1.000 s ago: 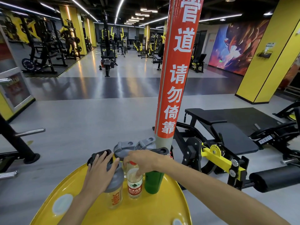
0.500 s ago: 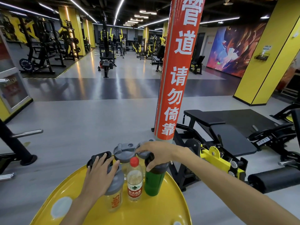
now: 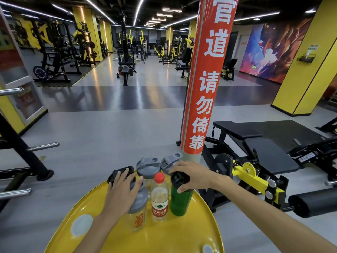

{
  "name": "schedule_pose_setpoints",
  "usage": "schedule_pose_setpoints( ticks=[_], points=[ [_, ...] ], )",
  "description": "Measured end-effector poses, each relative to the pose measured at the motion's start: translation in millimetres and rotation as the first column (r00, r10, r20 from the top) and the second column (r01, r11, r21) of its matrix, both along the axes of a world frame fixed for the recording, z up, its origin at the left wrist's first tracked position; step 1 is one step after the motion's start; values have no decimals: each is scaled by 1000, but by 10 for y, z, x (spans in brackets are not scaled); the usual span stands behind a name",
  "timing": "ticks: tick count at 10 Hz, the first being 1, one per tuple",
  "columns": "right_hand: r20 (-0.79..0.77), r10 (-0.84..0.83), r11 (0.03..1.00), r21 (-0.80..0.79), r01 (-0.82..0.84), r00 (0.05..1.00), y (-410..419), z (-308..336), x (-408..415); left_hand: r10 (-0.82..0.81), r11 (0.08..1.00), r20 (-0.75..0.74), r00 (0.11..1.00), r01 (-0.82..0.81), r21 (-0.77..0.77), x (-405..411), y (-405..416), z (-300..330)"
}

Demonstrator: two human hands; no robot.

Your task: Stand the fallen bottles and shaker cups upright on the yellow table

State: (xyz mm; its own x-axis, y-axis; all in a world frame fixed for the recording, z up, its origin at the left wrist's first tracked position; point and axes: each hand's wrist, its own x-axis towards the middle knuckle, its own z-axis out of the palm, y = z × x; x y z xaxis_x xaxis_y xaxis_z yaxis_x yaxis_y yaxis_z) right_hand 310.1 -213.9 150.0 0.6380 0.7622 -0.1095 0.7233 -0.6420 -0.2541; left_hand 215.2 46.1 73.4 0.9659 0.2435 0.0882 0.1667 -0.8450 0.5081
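Observation:
On the round yellow table (image 3: 164,236) stand several containers upright. My left hand (image 3: 122,192) lies flat over the grey lid of a clear shaker cup (image 3: 137,216) with orange print. Beside it is a water bottle (image 3: 159,198) with a red cap. My right hand (image 3: 191,176) grips the black lid of a green shaker cup (image 3: 179,201). Behind them are two grey-lidded shakers (image 3: 148,166) (image 3: 170,161) and a black-lidded one (image 3: 121,172), mostly hidden by my left hand.
A red-wrapped pipe column (image 3: 206,79) rises just behind the table. A black and yellow weight bench (image 3: 255,161) stands at the right. A rack with metal pegs (image 3: 21,152) is at the left. Grey gym floor stretches beyond.
My right hand left the water bottle's cap and moved right onto the green shaker's lid. The left hand has stayed on the clear shaker.

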Motion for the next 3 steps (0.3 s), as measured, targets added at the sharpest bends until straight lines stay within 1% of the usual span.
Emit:
schedule_pose_setpoints(
  ticks=[1,2,3],
  points=[
    [-25,-4,1000,-27,3,1000,-13,9,53,-15,999,-39,999,13,-49,-9,9,54],
    [-123,-14,995,-100,2,992,17,106,49,-63,994,-72,995,55,-99,-22,64,98],
    [-260,-29,987,-157,-13,965,46,408,149,-122,955,-68,990,99,-281,28,206,340]
  ],
)
